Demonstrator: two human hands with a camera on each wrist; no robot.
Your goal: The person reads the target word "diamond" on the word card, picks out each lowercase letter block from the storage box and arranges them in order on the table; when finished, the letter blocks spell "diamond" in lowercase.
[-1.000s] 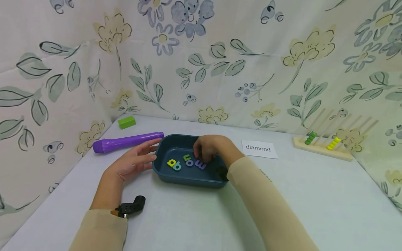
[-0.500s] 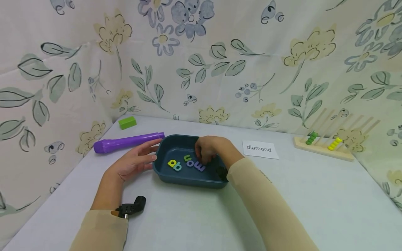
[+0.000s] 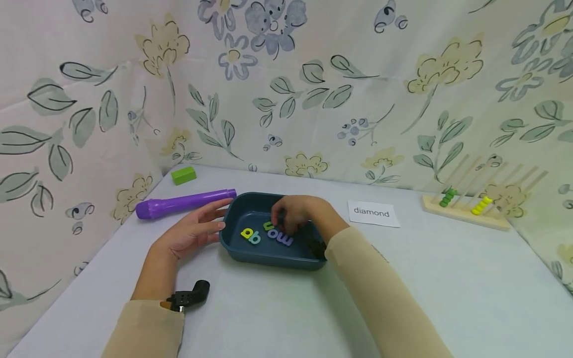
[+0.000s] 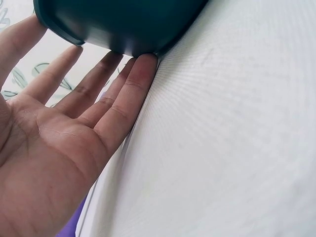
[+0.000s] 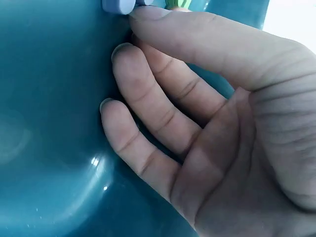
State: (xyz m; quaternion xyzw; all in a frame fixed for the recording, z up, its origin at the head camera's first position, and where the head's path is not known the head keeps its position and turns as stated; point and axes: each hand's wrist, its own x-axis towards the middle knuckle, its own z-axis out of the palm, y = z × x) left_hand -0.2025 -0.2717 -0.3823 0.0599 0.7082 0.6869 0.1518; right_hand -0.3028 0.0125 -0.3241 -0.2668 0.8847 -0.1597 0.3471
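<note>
A dark blue tray (image 3: 273,262) stands on the table with several foam letters in it: a yellow letter (image 3: 246,233), a teal letter (image 3: 254,238), a green letter (image 3: 268,226), a purple o (image 3: 272,233) and a purple m (image 3: 284,239). My left hand (image 3: 190,231) rests its straight fingers against the tray's left end; the left wrist view shows the fingertips (image 4: 144,66) at its wall. Inside the tray, my right hand (image 3: 297,211) reaches down with loosely bent fingers, partly covering the green letter. In the right wrist view the thumb tip overlaps a purple letter (image 5: 118,5).
A purple toy microphone (image 3: 183,204) lies left of the tray, with a green block (image 3: 184,175) behind it. To the right are a card (image 3: 373,214) reading "diamond" and a wooden peg stand (image 3: 465,215) with green and yellow beads. A floral cloth hangs behind.
My right hand's fingers have shifted left inside the tray and now cover part of the green letter. The purple m has slid slightly toward me. My left hand stays at the tray's end.
</note>
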